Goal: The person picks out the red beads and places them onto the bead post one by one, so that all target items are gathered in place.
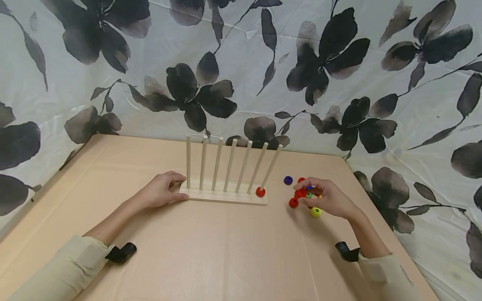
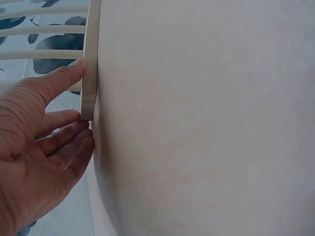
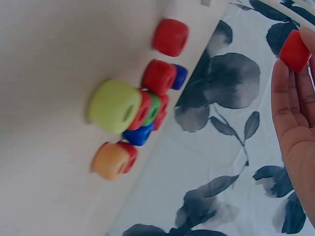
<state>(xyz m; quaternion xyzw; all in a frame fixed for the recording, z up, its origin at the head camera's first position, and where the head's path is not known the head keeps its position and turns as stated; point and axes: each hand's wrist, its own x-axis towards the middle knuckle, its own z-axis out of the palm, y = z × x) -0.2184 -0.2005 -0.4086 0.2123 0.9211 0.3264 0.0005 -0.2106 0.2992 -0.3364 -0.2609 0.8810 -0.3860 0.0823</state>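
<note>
A wooden peg rack (image 1: 226, 199) with several upright dowels stands in front of me. On its rightmost dowel a red bead (image 1: 260, 192) sits down at the base. My left hand (image 1: 163, 190) grips the rack's left end, thumb against the base and fingers at its end face, as the left wrist view shows. To the right of the rack, my right hand (image 1: 329, 198) is over a cluster of loose beads. Between its thumb and fingertips it pinches a red bead (image 3: 295, 50), raised above the others in the right wrist view.
Around the right hand lie a yellow-green bead (image 1: 316, 212), a red bead (image 1: 293, 202) and a dark blue bead (image 1: 288, 180). An orange bead (image 3: 109, 161) and a green bead (image 3: 152, 108) are among the cluster. A floral cloth (image 1: 256, 50) hangs behind the table (image 1: 226, 251).
</note>
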